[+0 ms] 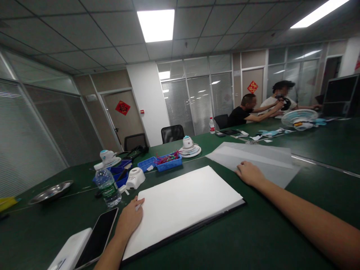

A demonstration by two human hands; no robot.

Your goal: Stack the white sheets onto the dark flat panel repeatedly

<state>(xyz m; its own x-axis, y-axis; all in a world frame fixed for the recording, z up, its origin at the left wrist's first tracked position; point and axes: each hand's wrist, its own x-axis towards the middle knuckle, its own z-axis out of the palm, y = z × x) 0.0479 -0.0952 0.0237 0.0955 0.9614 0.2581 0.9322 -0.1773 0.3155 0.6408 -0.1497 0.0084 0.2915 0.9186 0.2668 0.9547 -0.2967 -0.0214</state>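
A stack of white paper [185, 206] lies on a dark board on the green table, in front of me. My left hand [131, 217] rests on the stack's left edge, its fingers bent over the paper's corner; whether they pinch anything is hard to make out. To the right, my right hand [249, 173] lies at the left part of a translucent sheet [270, 165], palm down, with its fingers curled; its fingertips are too small to tell whether they grip the sheet.
Left of the paper are a water bottle [108, 187], a phone [98, 236] and a white box [70, 249]. Behind it stand blue trays [170, 163], a white housing [135, 178] and a small fan [189, 148]. Two people sit at the far right.
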